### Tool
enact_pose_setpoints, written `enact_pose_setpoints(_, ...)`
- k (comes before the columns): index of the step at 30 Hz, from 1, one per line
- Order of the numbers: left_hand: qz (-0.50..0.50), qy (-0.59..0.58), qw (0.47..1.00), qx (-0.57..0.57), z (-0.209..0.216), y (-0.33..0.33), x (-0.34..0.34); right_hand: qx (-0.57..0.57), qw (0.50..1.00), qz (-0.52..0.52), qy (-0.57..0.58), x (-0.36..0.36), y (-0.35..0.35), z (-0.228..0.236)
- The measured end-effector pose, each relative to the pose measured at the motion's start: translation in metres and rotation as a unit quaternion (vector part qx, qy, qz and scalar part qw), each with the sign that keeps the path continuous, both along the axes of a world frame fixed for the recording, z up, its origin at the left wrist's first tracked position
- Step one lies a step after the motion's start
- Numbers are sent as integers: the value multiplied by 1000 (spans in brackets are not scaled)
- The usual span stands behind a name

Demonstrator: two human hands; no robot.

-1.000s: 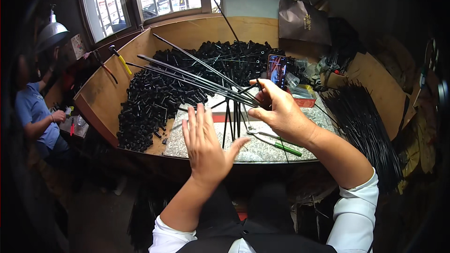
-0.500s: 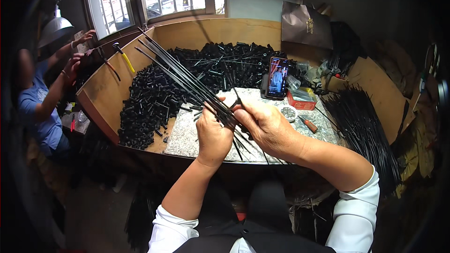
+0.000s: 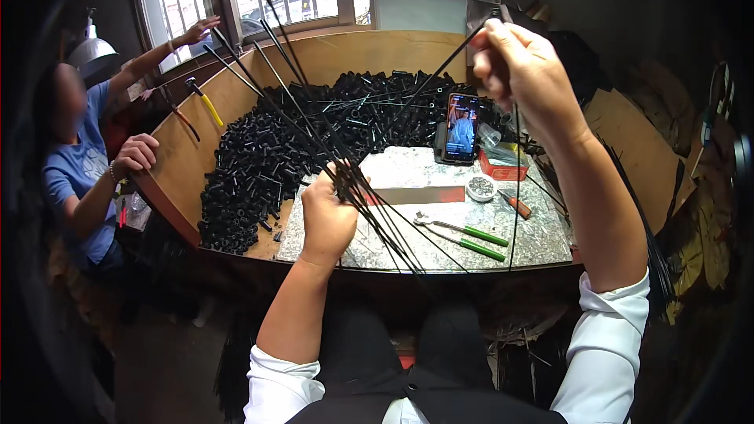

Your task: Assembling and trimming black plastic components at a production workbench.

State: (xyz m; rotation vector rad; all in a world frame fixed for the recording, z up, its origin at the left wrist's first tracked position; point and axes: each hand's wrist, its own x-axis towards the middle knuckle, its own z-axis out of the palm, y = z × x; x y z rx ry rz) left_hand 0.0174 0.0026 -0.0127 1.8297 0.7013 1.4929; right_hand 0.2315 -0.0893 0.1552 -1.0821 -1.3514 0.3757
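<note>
My left hand [image 3: 326,216] is closed round a loose bundle of thin black rods [image 3: 367,208], held slanting over the stone slab [image 3: 542,239]. The rods fan out toward the window at their upper ends. Raised at the upper right, my right hand [image 3: 534,71] pinches a thin black rod [image 3: 440,71] that slopes down to the left. Another thin dark length hangs straight down below that hand; whether it is the same piece I cannot tell. Green-handled pliers [image 3: 483,235] and a flat grey-and-red strip [image 3: 420,195] lie on the slab.
A heap of short black tubes [image 3: 251,157] fills the tray behind. A phone [image 3: 462,129], a red box [image 3: 501,170], a white dish [image 3: 469,192] of small metal bits and an orange-handled tool [image 3: 517,206] stand right. A person in blue [image 3: 77,180] grips the wooden wall [image 3: 169,192].
My right hand has left the bundle and risen up and right with a thin rod. The left hand has shifted slightly left. The person lowered one hand onto the tray wall.
</note>
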Motion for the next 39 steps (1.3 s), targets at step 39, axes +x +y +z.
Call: enact_pose_setpoints(39,-104,-74,992,19,6,-7,-8,-89,973,89,-194,-69,13,-119)
